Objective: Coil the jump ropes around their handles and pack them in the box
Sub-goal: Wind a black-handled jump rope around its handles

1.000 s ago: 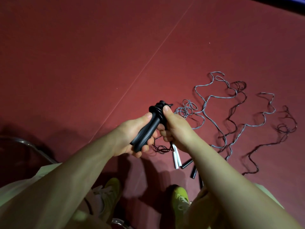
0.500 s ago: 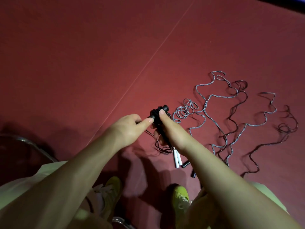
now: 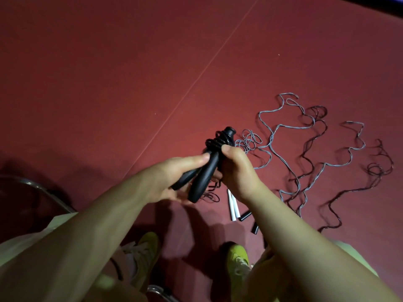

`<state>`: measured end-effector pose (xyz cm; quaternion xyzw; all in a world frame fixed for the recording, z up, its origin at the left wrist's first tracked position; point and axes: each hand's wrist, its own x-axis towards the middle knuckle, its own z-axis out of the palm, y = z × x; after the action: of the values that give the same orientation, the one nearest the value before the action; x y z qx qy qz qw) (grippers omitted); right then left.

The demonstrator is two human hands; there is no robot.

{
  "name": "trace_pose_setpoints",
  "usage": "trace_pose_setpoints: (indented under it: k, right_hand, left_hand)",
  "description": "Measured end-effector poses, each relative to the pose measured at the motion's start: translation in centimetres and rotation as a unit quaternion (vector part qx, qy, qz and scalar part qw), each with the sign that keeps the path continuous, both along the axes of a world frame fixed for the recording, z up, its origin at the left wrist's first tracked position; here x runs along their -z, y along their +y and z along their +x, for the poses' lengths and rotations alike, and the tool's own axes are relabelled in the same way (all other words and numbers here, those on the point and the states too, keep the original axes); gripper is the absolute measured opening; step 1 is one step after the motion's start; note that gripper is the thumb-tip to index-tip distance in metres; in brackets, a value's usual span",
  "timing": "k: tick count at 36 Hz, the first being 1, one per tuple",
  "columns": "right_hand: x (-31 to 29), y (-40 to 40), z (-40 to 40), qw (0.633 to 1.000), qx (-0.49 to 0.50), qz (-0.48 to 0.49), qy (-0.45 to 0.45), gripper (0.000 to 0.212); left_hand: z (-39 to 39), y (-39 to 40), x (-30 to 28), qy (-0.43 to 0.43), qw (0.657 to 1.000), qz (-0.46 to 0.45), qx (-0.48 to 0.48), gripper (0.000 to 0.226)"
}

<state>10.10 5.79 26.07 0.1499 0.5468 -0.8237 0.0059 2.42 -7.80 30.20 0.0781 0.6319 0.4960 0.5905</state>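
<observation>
While our left hand (image 3: 174, 182) gripped the black handles (image 3: 202, 177) w/ rope wound at 12 o'clock, right hand (image 3: 237, 171) pinched the coil; we judged: keep turns tight, tuck the tail

Two black handles (image 3: 201, 175) with black rope coiled at their tops are held mid-air; loose grey ropes (image 3: 305, 149) are spread at 3 o'clock.
</observation>
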Motion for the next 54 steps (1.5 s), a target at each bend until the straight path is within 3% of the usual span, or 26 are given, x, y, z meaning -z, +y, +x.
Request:
trace_pose_setpoints:
  k: [2, 5, 8, 10, 18, 25, 31, 35, 40, 44, 50, 54]
  right_hand:
    - [-0.5, 0.1, 0.2, 0.998, -0.030, -0.040, 0.025, 0.066]
    - [-1.1, 0.3, 0.4, 0.991, -0.071, -0.106, 0.047, 0.067]
    - [-1.5, 0.6, 0.4, 0.992, -0.078, -0.091, 0.048, 0.078]
    - [-1.4, 0.8, 0.2, 0.996, -0.075, -0.046, 0.031, 0.086]
    - [-1.3, 1.7, 0.4, 0.993, -0.082, 0.055, -0.071, 0.046]
    - [-1.7, 1.8, 0.4, 0.987, -0.068, 0.097, -0.104, 0.044]
    - [-0.9, 1.4, 0.3, 0.980, -0.054, 0.138, -0.131, 0.048]
    - [-0.3, 1.1, 0.3, 0.969, -0.043, 0.196, -0.147, 0.050]
    - [0.3, 0.8, 0.1, 0.968, -0.038, 0.202, -0.145, 0.047]
    - [0.2, 0.8, 0.0, 0.971, -0.033, 0.176, -0.161, 0.053]
    - [0.7, 0.4, -0.1, 0.969, -0.035, 0.157, -0.187, 0.073]
    - [0.3, 0.5, 0.0, 0.967, 0.002, 0.161, -0.200, 0.061]
  left_hand:
    - [-0.1, -0.4, 0.1, -0.142, 0.988, 0.048, 0.043, 0.063]
    - [-0.1, -0.9, 1.0, -0.309, 0.934, 0.168, 0.059, 0.083]
    - [0.3, -0.9, 1.2, -0.358, 0.906, 0.212, 0.073, 0.083]
    - [0.2, -0.9, 0.9, -0.359, 0.910, 0.198, 0.056, 0.078]
    - [-0.4, -0.4, 0.1, -0.278, 0.956, 0.095, -0.017, 0.074]
    - [-0.6, -0.1, 0.0, -0.158, 0.987, 0.019, -0.023, 0.071]
    - [-0.3, 0.3, 0.7, 0.017, 0.999, -0.032, -0.039, 0.067]
    - [-0.5, 0.4, 1.6, 0.171, 0.981, -0.088, -0.022, 0.063]
    - [-1.0, 0.2, 2.0, 0.256, 0.960, -0.113, 0.006, 0.056]
    - [-1.7, -0.1, 2.1, 0.376, 0.908, -0.179, 0.051, 0.047]
    - [-1.3, -0.1, 2.4, 0.431, 0.874, -0.210, 0.081, 0.037]
    - [-0.6, -0.3, 3.0, 0.461, 0.865, -0.186, 0.071, 0.037]
